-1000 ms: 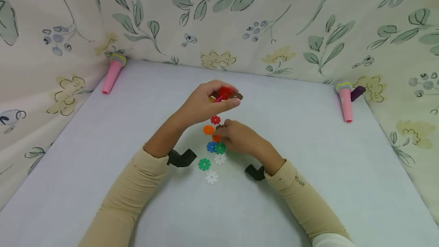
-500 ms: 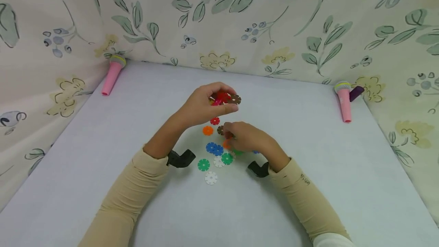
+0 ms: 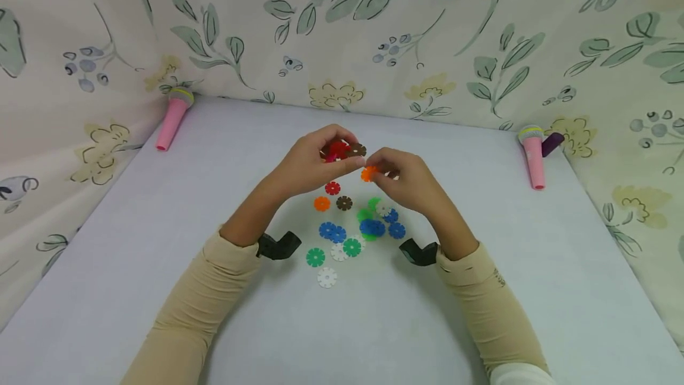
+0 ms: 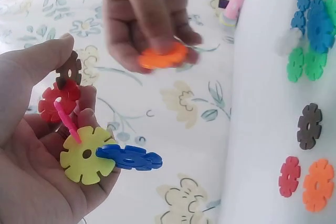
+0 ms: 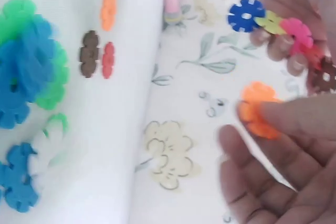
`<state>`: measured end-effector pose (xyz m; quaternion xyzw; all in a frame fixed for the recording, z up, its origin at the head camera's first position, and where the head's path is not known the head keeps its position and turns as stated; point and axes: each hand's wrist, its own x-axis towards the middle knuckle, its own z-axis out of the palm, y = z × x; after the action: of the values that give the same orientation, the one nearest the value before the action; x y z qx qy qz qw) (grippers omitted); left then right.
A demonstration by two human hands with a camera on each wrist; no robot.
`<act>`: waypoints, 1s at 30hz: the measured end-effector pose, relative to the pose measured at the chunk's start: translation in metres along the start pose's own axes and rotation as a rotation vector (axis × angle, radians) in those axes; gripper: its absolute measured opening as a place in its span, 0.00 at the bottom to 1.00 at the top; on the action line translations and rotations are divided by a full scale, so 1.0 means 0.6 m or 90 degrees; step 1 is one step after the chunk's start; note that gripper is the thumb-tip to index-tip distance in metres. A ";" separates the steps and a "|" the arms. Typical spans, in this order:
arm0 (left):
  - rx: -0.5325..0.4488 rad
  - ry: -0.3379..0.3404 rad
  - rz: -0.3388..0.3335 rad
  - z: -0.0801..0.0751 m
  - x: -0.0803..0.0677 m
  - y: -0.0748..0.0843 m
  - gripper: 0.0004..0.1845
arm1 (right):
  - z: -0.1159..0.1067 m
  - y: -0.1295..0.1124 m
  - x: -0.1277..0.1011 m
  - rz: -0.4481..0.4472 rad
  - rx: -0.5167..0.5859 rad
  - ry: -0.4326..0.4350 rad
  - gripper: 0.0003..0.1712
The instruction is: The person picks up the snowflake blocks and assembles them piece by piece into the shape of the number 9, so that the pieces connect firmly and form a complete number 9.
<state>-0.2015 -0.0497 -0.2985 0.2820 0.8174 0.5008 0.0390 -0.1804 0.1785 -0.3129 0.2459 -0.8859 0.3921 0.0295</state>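
Observation:
My left hand (image 3: pixel 303 164) holds a chain of interlocking snowflake discs: brown, red, pink, yellow (image 4: pixel 76 163) and blue (image 4: pixel 126 162) in the left wrist view. The brown end (image 4: pixel 67 62) lies by the thumb. Close on the right, my right hand (image 3: pixel 408 180) pinches a single orange disc (image 5: pixel 257 95) between thumb and fingers, in the air near the chain's brown end. Below the hands, a red disc (image 3: pixel 332 183), another orange disc (image 3: pixel 317 199) and a brown disc (image 3: pixel 339 206) lie flat on the table.
Nearer me lie several loose discs: a blue pair (image 3: pixel 325 226), a green one (image 3: pixel 311 254), a white one (image 3: pixel 323 284) and a blue, green and white heap (image 3: pixel 365 227). Pink toy microphones stand at the back left (image 3: pixel 172 123) and right (image 3: pixel 534 162), before a floral cloth (image 3: pixel 352 34).
My right hand has picked up the orange disc from the pile and raised it up and right beside the left hand. The left hand has barely moved, still holding the chain.

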 end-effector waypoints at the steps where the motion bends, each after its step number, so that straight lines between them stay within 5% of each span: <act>1: 0.002 -0.001 -0.002 0.000 0.000 0.000 0.22 | -0.004 -0.003 -0.001 -0.013 0.012 0.024 0.08; 7: -0.011 -0.037 -0.003 -0.002 0.001 0.003 0.21 | -0.022 -0.016 -0.011 -0.106 0.044 0.092 0.07; 17: -0.047 -0.080 0.016 0.000 -0.001 0.004 0.19 | -0.017 -0.031 -0.014 -0.190 -0.025 0.137 0.13; 30: -0.108 -0.090 0.009 0.012 -0.005 0.013 0.18 | 0.005 -0.047 -0.019 -0.159 0.009 0.179 0.11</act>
<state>-0.1933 -0.0429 -0.2961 0.3179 0.7654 0.5472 0.1172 -0.1570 0.1652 -0.2984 0.2970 -0.8327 0.4223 0.2001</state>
